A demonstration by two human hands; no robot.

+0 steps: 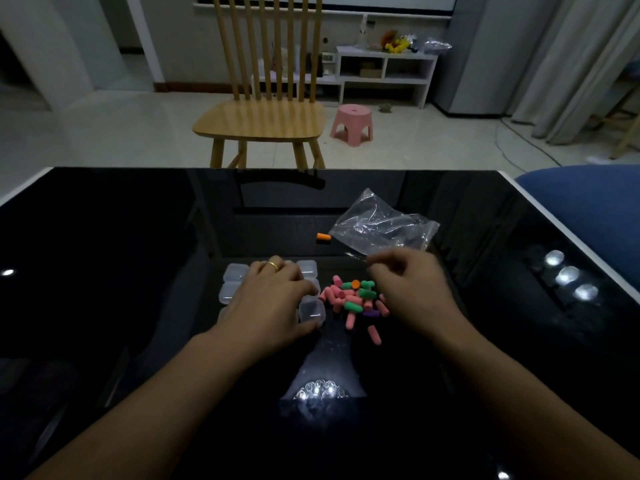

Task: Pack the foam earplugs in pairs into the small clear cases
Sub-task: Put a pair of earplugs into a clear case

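Many foam earplugs (mostly pink, some green, one orange, one purple) lie heaped mid-table on the black table. Clear cases sit clustered just left of the heap, left hand spread flat over them. Right hand loosely curled beside the pile; whether it pinches anything, can't tell. Stray orange earplug and empty plastic bag lie farther back.
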